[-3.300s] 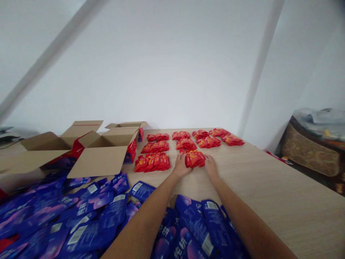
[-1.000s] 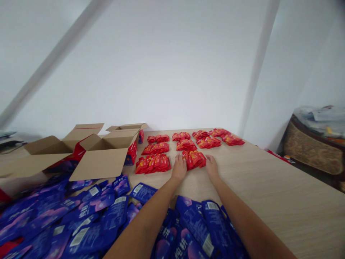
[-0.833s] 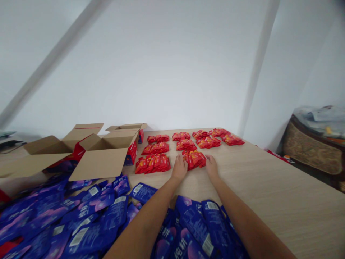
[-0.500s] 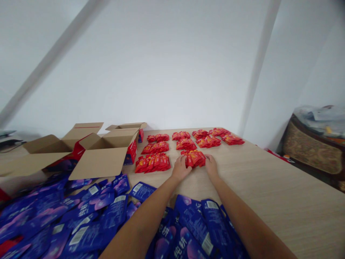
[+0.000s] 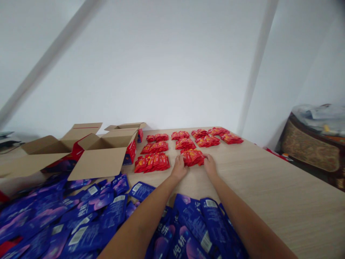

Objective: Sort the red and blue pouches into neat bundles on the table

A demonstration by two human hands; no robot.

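A short row of overlapping red packets (image 5: 193, 157) lies on the table between my two hands. My left hand (image 5: 179, 167) grips its left end, fingers curled at the packets' edge. At the right end, my right hand (image 5: 210, 164) presses with its fingers bent around the edge. Just behind stands another red row (image 5: 185, 144), close to my left fingertips. To the left lies a wider row of red packets (image 5: 152, 162). Below my forearms are blue pouches (image 5: 190, 219) with white print and barcodes.
Open cardboard boxes (image 5: 98, 158) with spread flaps stand at the left. A heap of blue pouches (image 5: 88, 216) covers the near left of the wooden table (image 5: 269, 187). More red rows (image 5: 207, 141) sit toward the white wall. A patterned chair (image 5: 309, 147) is at the right.
My left hand's fingers have drawn in at the left end of the red row. The row looks slightly more compact; the view has shifted a little.
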